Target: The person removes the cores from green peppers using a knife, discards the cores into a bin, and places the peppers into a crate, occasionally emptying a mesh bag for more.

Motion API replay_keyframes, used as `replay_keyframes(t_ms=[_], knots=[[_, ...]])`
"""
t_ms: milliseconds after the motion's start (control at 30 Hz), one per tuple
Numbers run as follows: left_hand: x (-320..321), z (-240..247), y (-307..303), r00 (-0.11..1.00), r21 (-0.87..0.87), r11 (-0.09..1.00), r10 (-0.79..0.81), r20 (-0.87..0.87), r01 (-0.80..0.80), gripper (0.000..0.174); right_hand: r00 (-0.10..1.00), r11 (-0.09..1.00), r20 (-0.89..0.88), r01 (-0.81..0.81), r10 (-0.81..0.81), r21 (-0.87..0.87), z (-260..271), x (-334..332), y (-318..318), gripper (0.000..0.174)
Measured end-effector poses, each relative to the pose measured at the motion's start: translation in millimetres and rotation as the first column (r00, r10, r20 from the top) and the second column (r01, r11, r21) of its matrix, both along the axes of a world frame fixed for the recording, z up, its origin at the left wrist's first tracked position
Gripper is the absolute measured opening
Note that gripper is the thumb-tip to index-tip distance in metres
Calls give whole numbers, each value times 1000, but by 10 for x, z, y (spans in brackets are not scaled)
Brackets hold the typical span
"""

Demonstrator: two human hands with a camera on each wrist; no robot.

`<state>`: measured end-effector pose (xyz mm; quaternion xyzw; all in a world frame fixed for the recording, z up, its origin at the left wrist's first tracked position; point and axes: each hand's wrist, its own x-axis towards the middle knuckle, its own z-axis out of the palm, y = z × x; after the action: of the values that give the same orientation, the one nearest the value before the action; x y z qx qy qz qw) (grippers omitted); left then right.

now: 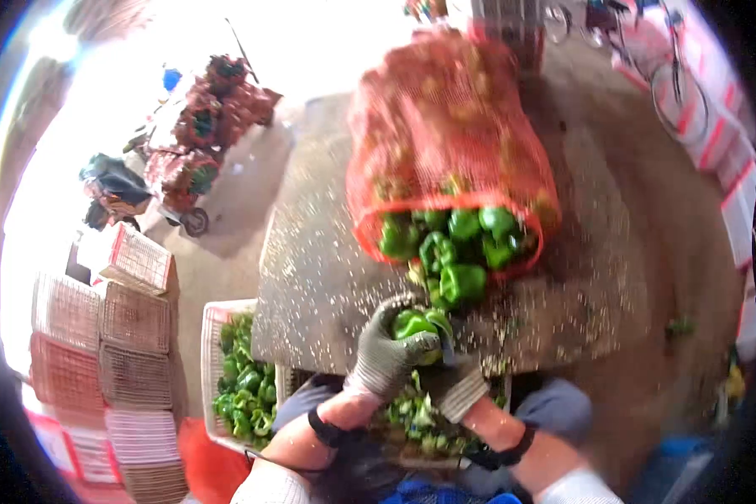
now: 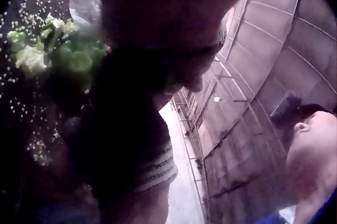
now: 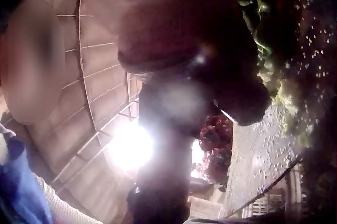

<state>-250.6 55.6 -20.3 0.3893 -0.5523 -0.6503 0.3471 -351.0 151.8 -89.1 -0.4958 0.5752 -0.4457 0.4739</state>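
My left hand (image 1: 382, 357), in a grey knit glove, grips a green bell pepper (image 1: 410, 323) above the near edge of the worktable. Close against the pepper's right side is the pale blade of a knife (image 1: 448, 348), held in my dark-gloved right hand (image 1: 455, 388); the fingers round its handle are mostly hidden. Just beyond the hands, a red mesh sack (image 1: 454, 126) lies with its mouth towards me, and whole green peppers (image 1: 462, 286) spill out of it. Both wrist views show the hands largely as dark shapes.
Pale seeds dot the worktable (image 1: 311, 252). A white crate (image 1: 210, 382) of green peppers stands at left; green scraps (image 1: 416, 417) lie below my hands. Stacked crates (image 1: 134, 378) are farther left, a loaded cart (image 1: 181, 176) behind them. A bicycle (image 1: 679, 92) stands at far right.
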Motion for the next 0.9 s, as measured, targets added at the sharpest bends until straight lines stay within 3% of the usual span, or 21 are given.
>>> replay_keyframes(t_ms=[67,100,133,167,200,233,300,367,433,467,500,533,600,633,667,733,800,833,867,900], knots=[[4,-233,0,993,31,993,116,15,-116,55,991,999,-129,-29,34,37,-84,21,-56,33],[-5,-210,17,992,17,992,123,-20,-123,51,855,986,-500,-165,139,-8,91,-13,-78,33],[-4,-260,33,985,118,985,139,-99,-127,49,582,955,-793,-296,184,4,199,-27,-90,33],[-1,-360,33,972,221,968,158,-174,-118,48,627,966,-774,-244,90,-86,-16,13,-82,33],[3,-400,31,952,321,942,181,-245,-97,47,791,977,-594,-208,145,-38,-200,61,-77,33],[-8,-295,35,957,259,954,206,-205,-150,43,910,983,-376,-182,176,19,-362,92,-72,32],[46,-339,-108,940,256,960,189,-284,-115,42,557,957,-826,-277,89,-84,-400,147,-24,19],[93,-223,-133,930,234,971,121,-347,-39,41,825,973,-565,-145,17,-182,-682,242,77,19],[141,-324,-167,972,262,964,101,-213,-42,40,551,916,-739,-313,389,249,-20,173,17,30],[167,-408,-179,986,280,959,89,-144,-46,39,791,958,-541,-252,285,137,-111,199,42,31],[194,-469,-183,990,300,954,49,-136,-6,47,946,987,-279,-155,163,49,-170,250,68,32],[189,-507,-177,998,212,977,17,-60,-4,52,911,972,-347,-183,224,147,-199,193,93,33],[180,-551,-140,994,39,999,-29,106,25,63,803,911,-461,-234,378,340,345,108,24,36],[164,-397,-122,953,-30,998,-43,299,55,80,767,890,-476,-274,430,363,404,81,-9,36],[156,-353,-108,949,-261,961,-1,316,88,82,720,887,-527,-294,451,357,389,70,-3,36],[121,-310,-123,947,-669,727,86,310,153,86,606,895,-659,-318,446,314,319,50,27,36],[161,-152,-226,923,-667,685,-24,384,295,88,458,909,-801,-338,385,243,173,42,87,35],[181,-164,-265,916,-652,690,-41,398,314,85,578,943,-758,-300,301,146,100,51,112,34],[188,-188,-279,908,-634,696,-61,415,337,83,472,926,-815,-325,334,192,101,53,112,33],[136,-203,-240,964,-567,792,-95,249,225,79,366,905,-853,-346,372,247,127,53,95,33]])
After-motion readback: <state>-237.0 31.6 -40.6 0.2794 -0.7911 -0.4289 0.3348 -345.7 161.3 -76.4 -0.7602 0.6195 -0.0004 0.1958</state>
